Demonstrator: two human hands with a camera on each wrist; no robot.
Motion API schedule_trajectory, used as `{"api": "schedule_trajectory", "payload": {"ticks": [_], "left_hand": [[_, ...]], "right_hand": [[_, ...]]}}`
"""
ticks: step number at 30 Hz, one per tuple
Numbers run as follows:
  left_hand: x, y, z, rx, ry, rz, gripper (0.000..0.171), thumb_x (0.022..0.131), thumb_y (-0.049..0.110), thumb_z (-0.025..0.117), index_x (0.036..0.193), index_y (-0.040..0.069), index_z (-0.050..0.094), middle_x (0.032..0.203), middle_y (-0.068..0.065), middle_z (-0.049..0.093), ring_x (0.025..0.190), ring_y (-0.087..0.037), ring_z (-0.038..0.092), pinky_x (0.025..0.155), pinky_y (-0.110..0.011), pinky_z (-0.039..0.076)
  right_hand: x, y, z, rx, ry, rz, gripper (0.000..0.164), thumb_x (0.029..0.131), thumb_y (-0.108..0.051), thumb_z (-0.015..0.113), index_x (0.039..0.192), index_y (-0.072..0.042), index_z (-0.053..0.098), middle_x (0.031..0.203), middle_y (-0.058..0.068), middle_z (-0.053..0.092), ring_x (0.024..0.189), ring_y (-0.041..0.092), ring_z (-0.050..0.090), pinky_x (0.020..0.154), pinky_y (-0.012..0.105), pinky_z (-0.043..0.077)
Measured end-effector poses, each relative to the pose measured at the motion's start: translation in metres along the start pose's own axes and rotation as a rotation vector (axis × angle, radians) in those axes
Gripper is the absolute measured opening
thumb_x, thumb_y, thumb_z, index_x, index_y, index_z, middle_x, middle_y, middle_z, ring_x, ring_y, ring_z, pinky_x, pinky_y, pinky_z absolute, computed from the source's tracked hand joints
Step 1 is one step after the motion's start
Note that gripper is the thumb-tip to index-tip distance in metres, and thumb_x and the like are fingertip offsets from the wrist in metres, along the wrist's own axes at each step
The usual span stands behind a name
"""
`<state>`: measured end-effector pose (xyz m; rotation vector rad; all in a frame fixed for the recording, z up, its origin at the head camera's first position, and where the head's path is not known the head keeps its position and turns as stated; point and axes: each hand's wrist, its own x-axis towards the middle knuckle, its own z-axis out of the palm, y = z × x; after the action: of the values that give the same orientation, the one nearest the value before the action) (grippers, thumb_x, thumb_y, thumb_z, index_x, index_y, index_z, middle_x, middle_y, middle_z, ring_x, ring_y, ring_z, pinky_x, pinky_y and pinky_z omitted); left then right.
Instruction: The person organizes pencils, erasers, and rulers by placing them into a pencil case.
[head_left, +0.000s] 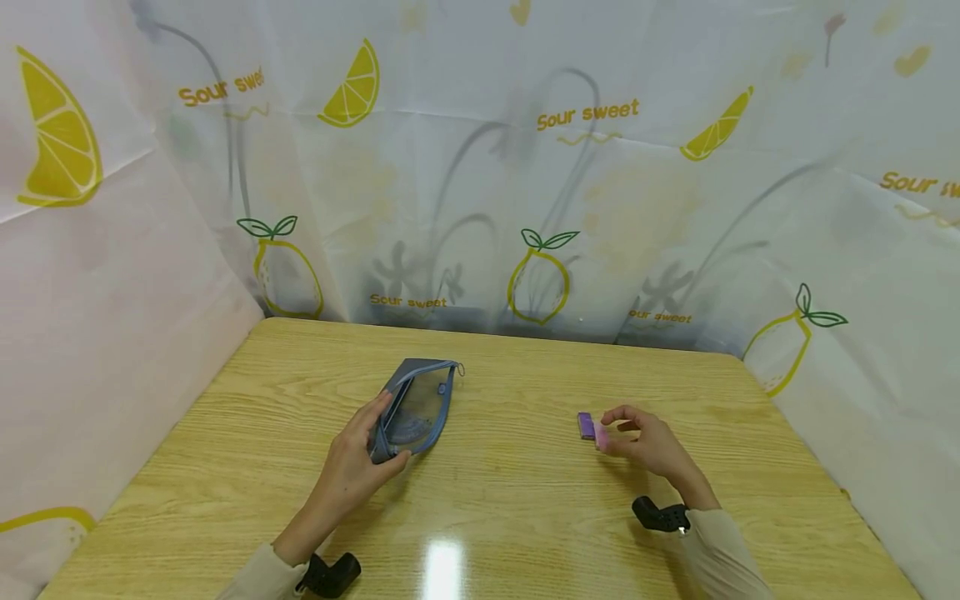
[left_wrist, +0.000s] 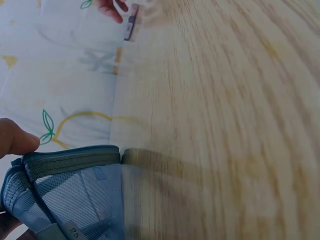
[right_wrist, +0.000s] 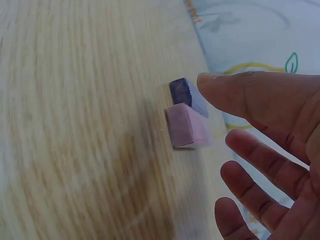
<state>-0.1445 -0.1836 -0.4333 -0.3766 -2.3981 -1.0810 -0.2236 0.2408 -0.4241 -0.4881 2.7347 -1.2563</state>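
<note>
My left hand [head_left: 351, 465] grips a blue-grey mesh zip pouch [head_left: 431, 408] by its near left side, thumb at the lower corner and fingers along the far edge. The zipper side gapes, and a rounded shape shows dimly through the mesh. In the left wrist view, the pouch [left_wrist: 80, 195] stands on the tabletop between thumb and fingers. To the right, a purple block [head_left: 586, 425] and a pink block [head_left: 602, 436] lie end to side, close together. My right hand [head_left: 651, 446] hovers just beside the pink block [right_wrist: 185, 127], fingers loosely bent and apart, nothing between them.
The wooden table [head_left: 510, 500] has a glare patch near its front edge. White curtains [head_left: 465, 167] printed with lemons enclose the back and both sides. Each wrist wears a black camera, such as the left one [head_left: 333, 575].
</note>
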Motion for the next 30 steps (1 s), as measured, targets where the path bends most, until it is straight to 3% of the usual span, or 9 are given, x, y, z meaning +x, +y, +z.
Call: {"api": "schedule_trajectory", "payload": {"ticks": [12, 30], "left_hand": [[0.001, 0.0, 0.0, -0.001, -0.013, -0.012, 0.079, 0.071, 0.001, 0.084, 0.139, -0.007, 0.046, 0.139, -0.025, 0.046, 0.118, -0.043, 0.051, 0.073, -0.048, 0.053], [0.001, 0.001, 0.0, -0.008, -0.03, -0.037, 0.08, 0.071, 0.001, 0.084, 0.141, -0.006, 0.045, 0.14, -0.025, 0.046, 0.119, -0.043, 0.05, 0.075, -0.049, 0.053]], "right_hand": [[0.006, 0.015, 0.004, -0.034, 0.001, -0.005, 0.031, 0.078, -0.009, 0.08, 0.104, -0.005, 0.064, 0.119, 0.019, 0.061, 0.107, 0.042, 0.057, 0.089, 0.056, 0.045], [0.009, 0.011, 0.003, -0.084, -0.034, -0.07, 0.028, 0.079, -0.007, 0.079, 0.103, -0.004, 0.065, 0.109, 0.014, 0.065, 0.103, 0.039, 0.06, 0.088, 0.054, 0.046]]}}
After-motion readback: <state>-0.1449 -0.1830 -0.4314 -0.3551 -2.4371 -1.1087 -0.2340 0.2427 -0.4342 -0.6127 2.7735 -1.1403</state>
